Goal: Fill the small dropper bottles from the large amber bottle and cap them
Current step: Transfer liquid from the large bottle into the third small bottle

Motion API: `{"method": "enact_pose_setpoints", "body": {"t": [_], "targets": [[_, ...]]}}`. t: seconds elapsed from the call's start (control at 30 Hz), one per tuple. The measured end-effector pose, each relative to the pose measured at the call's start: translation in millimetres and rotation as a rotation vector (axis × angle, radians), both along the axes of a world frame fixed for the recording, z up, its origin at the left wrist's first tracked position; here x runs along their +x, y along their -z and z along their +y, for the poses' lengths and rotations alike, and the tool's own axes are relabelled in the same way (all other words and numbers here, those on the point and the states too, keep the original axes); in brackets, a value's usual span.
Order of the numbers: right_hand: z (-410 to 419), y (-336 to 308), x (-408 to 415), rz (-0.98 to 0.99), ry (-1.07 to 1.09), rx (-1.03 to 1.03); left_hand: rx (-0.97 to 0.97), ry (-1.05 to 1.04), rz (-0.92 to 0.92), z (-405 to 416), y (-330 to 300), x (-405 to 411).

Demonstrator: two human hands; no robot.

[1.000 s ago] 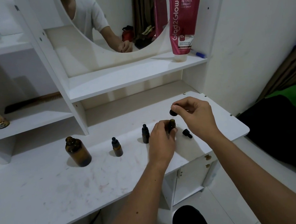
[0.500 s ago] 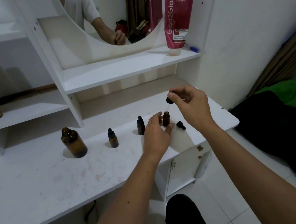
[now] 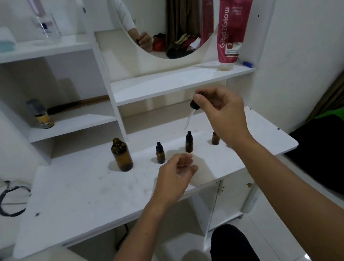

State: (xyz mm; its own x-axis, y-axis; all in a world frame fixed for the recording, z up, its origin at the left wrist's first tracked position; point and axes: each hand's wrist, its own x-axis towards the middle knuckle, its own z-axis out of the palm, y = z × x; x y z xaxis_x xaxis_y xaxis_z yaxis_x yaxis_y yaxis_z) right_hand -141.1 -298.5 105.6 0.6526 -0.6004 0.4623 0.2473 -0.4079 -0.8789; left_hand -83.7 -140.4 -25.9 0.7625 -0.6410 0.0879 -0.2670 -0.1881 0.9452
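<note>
1. The large amber bottle (image 3: 122, 154) stands uncapped at the left of the tabletop (image 3: 77, 199); two capped dropper bottles (image 3: 160, 153) stand to its right, then an open one (image 3: 215, 138).
2. The right hand (image 3: 221, 110) pinches a dropper cap (image 3: 194, 105), glass pipette hanging.
3. The left hand (image 3: 173, 175) hovers loosely curled, holding nothing.
4. Risk: the thin pipette could miss the narrow neck and topple the unsteadied open bottle.

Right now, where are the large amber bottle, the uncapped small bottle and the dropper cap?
large amber bottle (image 3: 122, 156): head view, mid body.
uncapped small bottle (image 3: 215, 139): head view, glass body.
dropper cap (image 3: 194, 105): head view, black collar.
</note>
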Motion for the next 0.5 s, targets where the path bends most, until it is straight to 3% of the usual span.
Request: {"method": "enact_pose_setpoints", "body": {"t": [0.37, 0.5], "targets": [[95, -5, 75, -0.05, -0.209, -0.061, -0.052, -0.564, -0.045, 115, -4, 55], [106, -9, 92, -0.052, -0.223, -0.073, -0.056, -0.587, -0.041, 115, -4, 74]]}}
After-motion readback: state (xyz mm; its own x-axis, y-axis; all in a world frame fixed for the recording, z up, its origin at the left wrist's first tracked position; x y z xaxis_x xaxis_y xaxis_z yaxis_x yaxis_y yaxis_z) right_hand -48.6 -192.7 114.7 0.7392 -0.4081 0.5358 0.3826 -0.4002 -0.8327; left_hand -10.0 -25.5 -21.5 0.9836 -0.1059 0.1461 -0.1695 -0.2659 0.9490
